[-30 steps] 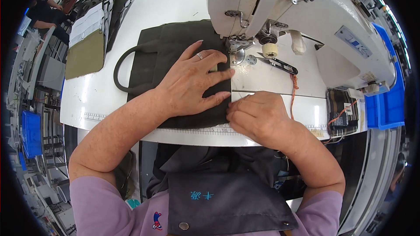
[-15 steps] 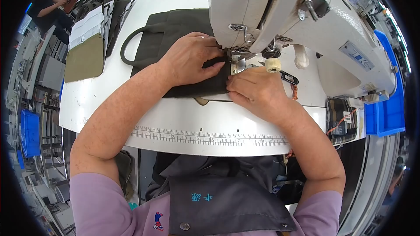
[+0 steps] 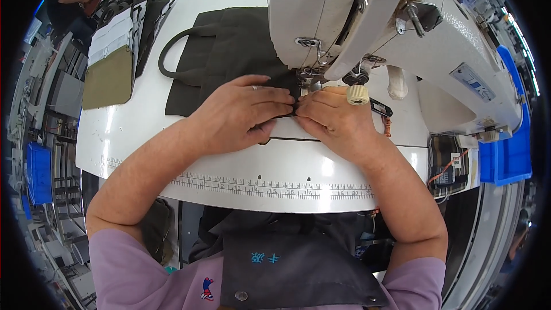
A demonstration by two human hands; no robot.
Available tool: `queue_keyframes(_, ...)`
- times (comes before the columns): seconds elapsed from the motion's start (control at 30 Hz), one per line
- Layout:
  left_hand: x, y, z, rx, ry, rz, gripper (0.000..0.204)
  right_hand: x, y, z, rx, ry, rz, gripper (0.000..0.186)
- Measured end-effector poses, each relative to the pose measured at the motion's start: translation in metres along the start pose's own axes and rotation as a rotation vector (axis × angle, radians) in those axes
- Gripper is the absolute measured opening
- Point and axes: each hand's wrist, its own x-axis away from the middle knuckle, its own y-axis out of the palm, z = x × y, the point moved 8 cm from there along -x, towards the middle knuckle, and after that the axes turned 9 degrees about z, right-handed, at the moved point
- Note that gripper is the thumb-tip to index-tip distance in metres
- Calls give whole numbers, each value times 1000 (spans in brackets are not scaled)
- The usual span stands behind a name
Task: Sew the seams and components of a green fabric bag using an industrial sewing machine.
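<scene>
My left hand (image 3: 241,115) has its fingertips closed on the near edge of a dark olive fabric bag panel (image 3: 227,49), which has a loop handle (image 3: 166,57) at its left. My right hand (image 3: 336,120) pinches the same edge at the panel's lower right corner, beside my left fingertips. That corner lies just below the needle and presser foot area (image 3: 307,74) of a white sewing machine (image 3: 465,74), partly hidden by the machine and my hands. Black thread snips (image 3: 381,109) with an orange cord lie right of my right hand on the white table (image 3: 126,143).
At the left sits a stack of olive, white and dark fabric pieces (image 3: 109,74). Blue bins (image 3: 505,158) stand beyond both sides of the table. A striped pad (image 3: 445,161) is at the right. Another person (image 3: 72,11) is at the far upper left.
The panel has moved away from me toward the needle, baring the ruler strip. My left hand has shifted down and left to the panel's near edge; my right hand has moved upward.
</scene>
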Motion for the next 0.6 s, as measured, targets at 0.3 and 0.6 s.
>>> queue_keyframes(0.3, 8, 7, -1, -62, 59, -117, 46, 1, -9, -8, -18, 56, -80, 10)
queue_keyframes(0.6, -4, 9, -13, -36, 83, -21, 43, 9, -6, 10, 132, 190, -178, 15)
